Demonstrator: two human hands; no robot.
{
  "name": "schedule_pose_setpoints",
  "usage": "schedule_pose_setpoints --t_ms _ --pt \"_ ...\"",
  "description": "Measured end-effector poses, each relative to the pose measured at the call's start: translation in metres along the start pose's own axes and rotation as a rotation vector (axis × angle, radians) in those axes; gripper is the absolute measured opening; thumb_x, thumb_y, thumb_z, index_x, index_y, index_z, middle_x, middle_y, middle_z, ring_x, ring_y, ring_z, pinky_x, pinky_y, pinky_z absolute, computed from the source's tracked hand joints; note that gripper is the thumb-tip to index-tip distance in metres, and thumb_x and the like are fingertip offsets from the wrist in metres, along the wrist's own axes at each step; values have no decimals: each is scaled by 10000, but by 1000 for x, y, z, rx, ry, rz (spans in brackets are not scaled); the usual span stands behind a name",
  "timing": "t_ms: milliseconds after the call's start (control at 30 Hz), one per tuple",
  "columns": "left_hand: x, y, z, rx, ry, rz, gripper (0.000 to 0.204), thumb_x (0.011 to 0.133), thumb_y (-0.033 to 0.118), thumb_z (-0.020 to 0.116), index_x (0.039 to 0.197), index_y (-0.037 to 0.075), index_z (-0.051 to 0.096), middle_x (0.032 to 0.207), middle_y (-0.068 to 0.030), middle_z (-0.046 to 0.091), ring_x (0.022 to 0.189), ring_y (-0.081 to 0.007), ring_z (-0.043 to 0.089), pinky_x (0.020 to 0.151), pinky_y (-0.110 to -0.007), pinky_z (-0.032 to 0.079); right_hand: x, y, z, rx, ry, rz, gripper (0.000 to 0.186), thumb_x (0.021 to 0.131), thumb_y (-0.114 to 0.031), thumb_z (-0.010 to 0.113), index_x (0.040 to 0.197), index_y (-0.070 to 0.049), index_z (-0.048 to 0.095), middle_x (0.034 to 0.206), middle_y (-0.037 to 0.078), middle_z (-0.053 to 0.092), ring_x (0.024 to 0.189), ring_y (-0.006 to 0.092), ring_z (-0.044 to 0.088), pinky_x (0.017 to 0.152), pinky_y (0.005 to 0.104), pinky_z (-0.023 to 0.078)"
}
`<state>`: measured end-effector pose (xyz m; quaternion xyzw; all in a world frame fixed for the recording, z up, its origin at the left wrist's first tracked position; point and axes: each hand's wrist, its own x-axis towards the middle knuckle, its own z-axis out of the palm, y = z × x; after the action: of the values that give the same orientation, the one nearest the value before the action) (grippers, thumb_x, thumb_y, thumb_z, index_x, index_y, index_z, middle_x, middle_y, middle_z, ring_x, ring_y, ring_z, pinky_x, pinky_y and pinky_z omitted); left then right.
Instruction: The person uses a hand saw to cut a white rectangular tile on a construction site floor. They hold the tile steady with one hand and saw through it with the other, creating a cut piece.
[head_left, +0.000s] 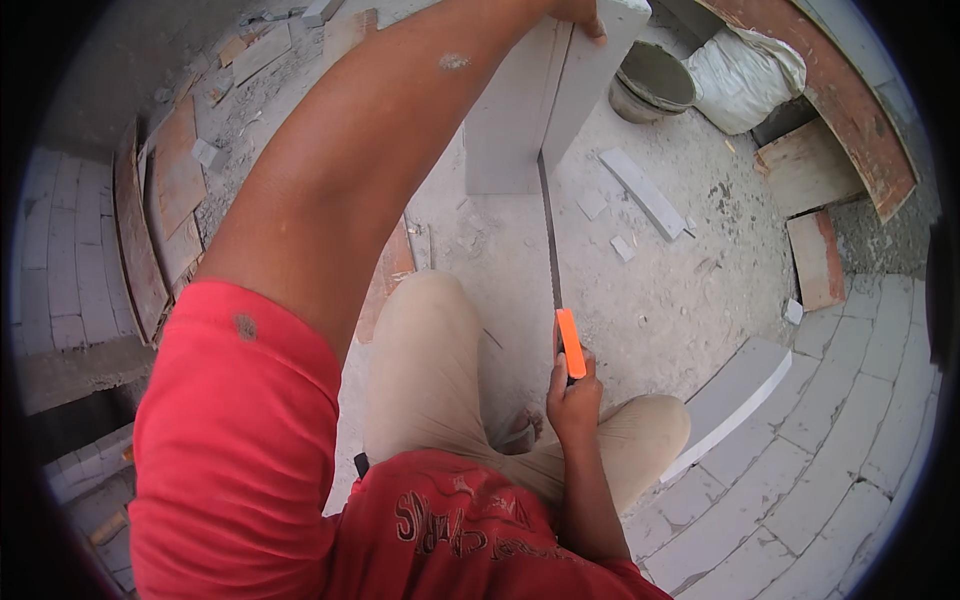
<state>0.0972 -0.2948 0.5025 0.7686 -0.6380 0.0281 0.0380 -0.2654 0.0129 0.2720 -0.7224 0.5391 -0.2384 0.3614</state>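
My right hand (575,403) is closed around the orange handle of a handsaw (552,245). The toothed blade runs away from me, and its far part sits in a long cut through a light grey aerated concrete block (505,140). That block stands upright on the dusty floor, split by the cut into a wider left part and a narrower right part. At the top of the picture, my left hand (578,12) grips the block's far upper end, its fingers bent over the edge and partly out of view.
Beyond the block, to the right, are a mortar-stained bucket (650,85) and a white sack (748,78). A block strip (643,193) and chips lie on the floor. Boards (180,165) lean at left; a block wall (800,440) curves along the right, with a loose slab (730,400) beside it.
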Motion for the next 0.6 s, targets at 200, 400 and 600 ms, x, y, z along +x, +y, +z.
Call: schedule_pose_setpoints --t_ms 200,400,600 --pt "20 39 -22 34 -33 76 1142 684 643 916 1507 -28 495 1486 -201 618 1378 -356 594 1140 -495 469 225 -9 54 -194 -22 59 409 1078 -303 584 1226 79 577 886 334 722 852 517 722 712 565 585" --pt "12 -5 -2 31 -34 3 1158 678 639 922 1502 -51 490 1499 -215 606 1387 -350 589 1128 -476 484 32 6 17 2 -54 69 268 1055 -191 602 1194 39 592 843 291 712 840 492 732 710 515 557" --pt "21 24 -13 -19 -30 27 1145 673 616 932 1490 -60 499 1489 -223 612 1375 -359 597 1122 -458 494 164 2 48 -91 -66 131 360 1063 -267 608 1223 55 581 848 297 727 869 499 729 720 545 587"
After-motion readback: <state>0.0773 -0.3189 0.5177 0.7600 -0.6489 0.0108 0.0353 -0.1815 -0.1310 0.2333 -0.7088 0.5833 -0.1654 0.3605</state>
